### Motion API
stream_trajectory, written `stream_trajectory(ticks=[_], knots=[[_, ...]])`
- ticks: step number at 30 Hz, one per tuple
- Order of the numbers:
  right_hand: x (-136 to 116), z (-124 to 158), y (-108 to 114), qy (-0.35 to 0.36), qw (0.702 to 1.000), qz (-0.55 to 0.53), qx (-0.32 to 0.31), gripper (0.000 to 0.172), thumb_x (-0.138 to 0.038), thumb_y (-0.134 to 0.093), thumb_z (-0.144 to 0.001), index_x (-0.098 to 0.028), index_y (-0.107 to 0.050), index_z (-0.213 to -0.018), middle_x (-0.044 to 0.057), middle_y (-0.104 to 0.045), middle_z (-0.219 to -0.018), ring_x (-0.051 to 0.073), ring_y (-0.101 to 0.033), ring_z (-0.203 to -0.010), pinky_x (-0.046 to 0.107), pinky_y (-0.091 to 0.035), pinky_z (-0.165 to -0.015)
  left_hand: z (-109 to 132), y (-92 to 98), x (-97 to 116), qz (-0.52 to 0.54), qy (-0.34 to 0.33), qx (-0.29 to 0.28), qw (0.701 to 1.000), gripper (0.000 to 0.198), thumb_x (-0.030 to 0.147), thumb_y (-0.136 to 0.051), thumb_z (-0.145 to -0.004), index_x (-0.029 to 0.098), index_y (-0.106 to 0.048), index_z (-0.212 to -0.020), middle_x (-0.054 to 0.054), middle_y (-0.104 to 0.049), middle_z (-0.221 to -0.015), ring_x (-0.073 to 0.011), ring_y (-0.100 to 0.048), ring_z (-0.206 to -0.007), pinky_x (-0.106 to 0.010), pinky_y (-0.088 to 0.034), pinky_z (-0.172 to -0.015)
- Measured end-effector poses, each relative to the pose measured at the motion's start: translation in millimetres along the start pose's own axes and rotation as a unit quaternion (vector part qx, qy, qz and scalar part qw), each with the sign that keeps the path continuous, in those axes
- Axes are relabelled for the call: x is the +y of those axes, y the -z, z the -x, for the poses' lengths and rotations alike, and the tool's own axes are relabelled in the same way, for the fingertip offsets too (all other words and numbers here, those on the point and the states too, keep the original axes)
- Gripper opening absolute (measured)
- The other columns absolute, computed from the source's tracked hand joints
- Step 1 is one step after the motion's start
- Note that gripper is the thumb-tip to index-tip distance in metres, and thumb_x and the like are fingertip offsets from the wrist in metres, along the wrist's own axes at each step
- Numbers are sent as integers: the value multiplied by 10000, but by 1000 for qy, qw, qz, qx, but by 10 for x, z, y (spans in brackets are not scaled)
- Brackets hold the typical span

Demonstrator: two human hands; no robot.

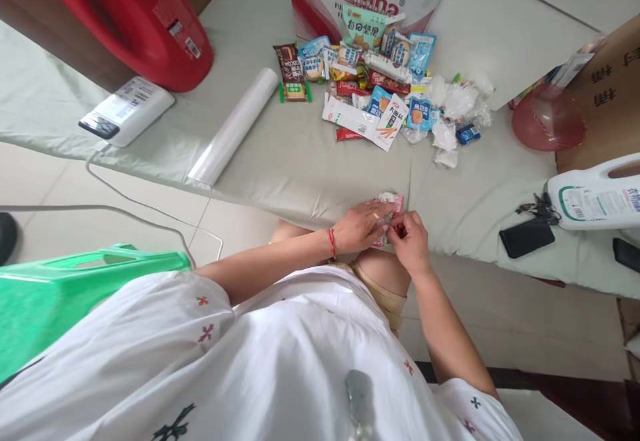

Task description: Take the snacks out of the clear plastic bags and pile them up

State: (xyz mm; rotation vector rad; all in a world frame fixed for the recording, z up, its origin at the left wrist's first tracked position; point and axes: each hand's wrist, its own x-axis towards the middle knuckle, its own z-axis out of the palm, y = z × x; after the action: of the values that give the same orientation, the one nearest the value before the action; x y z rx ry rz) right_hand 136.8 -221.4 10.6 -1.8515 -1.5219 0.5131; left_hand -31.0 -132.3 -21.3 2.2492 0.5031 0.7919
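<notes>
At the near edge of the covered surface, a small pink-and-red packet [398, 201] with crinkled clear plastic about it sits between my two hands. My left hand [360, 226], with a ring and a red string bracelet, presses over the packet with its fingers closed on it. Close by on the right, my right hand [413, 244] pinches the packet's lower right part with thumb and fingers. Part of the packet is covered by the fingers. Beyond the hands lies a pile of snack packets [385, 71], with a white snack packet [393, 121] nearest me.
Crumpled clear plastic [459, 101] lies right of the pile. A roll of plastic film [235, 128], a white device [127, 111] with a cable and a red jug [175, 41] are left. A Wahaha carton [315, 1] stands behind. A phone [527, 237] and white bottle [595, 194] are right.
</notes>
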Motion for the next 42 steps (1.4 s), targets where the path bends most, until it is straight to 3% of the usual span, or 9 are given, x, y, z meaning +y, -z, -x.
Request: stream_trajectory(ticks=[5, 8, 13, 18, 26, 30, 35, 38, 42], knots=[[26, 12, 84, -34, 998, -50, 14, 51, -273, -634, -919, -226, -624, -933, -9, -605, -810, 141, -558, -661, 285, -511, -657, 46, -30, -28, -19, -13, -15, 1000, 328, 218, -507, -1020, 192, -696, -1287, -131, -763, -1272, -253, -634, -1367, -468, -467, -1213], [64, 63, 239, 60, 998, 10, 2, 167, -328, -601, -992, -234, -680, -1105, 76, -712, -1032, 208, -672, -889, 380, -576, -837, 43, -79, -50, -14, -5, 10, 1000, 338, 185, -454, -1034, 207, -728, -1231, -115, -789, -1208, -231, -684, -1299, -437, -523, -1154], [168, 194, 292, 223, 955, 152, -124, 833, -421, -698, -955, -214, -299, -1656, 178, -472, -1621, 358, -389, -1535, 619, -374, -1224, 29, -136, -10, -7, 24, 57, 998, 364, 230, -453, -1048, 192, -647, -1355, -127, -771, -1250, -230, -729, -1206, -426, -580, -1071], [240, 168, 198, 237, 947, 189, -108, 593, -309, -573, -1030, -265, -431, -1604, 123, -540, -1586, 310, -459, -1499, 620, -327, -1252, 30, -70, 27, -11, 67, 75, 995, 409, 269, -473, -1048, 165, -552, -1435, -189, -599, -1504, -244, -666, -1309, -369, -626, -971], [11, -103, 354, 207, 970, 105, -76, 348, -375, -555, -1037, -291, -688, -1348, 82, -710, -1362, 298, -583, -1325, 573, -423, -1180, 12, 357, -60, 96, -117, -74, 986, 696, 404, -634, -937, 188, -420, -1563, -225, -463, -1621, -331, -428, -1540, -545, -395, -1251], [-155, -289, 275, 136, 989, -45, -23, 363, -452, -564, -1034, -271, -662, -1332, 108, -723, -1240, 273, -648, -1209, 477, -542, -1060, -182, 356, -17, 155, 49, 9, 987, 397, 400, -533, -1018, 199, -610, -1352, -151, -716, -1321, -275, -678, -1255, -454, -524, -1102], [-133, -434, 99, 20, 982, -171, 74, 685, -613, -705, -901, -222, -545, -1441, 160, -607, -1429, 281, -636, -1266, 457, -559, -1052, -432, 279, 14, 419, 222, 164, 865, 433, 505, -745, -887, 171, -634, -1139, -91, -761, -1110, -241, -723, -1044, -399, -571, -966], [-90, -438, 20, -90, 961, -259, 29, 613, -604, -774, -831, -225, -622, -1288, 106, -711, -1249, 234, -702, -1054, 393, -639, -852, -438, 272, 21, 539, 274, 183, 775, 578, 480, -866, -778, 181, -590, -1188, -72, -748, -1124, -216, -717, -1030, -378, -574, -941], [-127, -411, -61, -214, 892, -398, 13, 586, -543, -901, -677, -232, -652, -1107, 18, -748, -998, 164, -684, -759, 293, -613, -583, -386, 304, 27, 597, 294, 189, 722, 563, 334, -910, -725, 185, -601, -1172, -54, -735, -1152, -201, -704, -1081, -365, -550, -986]])
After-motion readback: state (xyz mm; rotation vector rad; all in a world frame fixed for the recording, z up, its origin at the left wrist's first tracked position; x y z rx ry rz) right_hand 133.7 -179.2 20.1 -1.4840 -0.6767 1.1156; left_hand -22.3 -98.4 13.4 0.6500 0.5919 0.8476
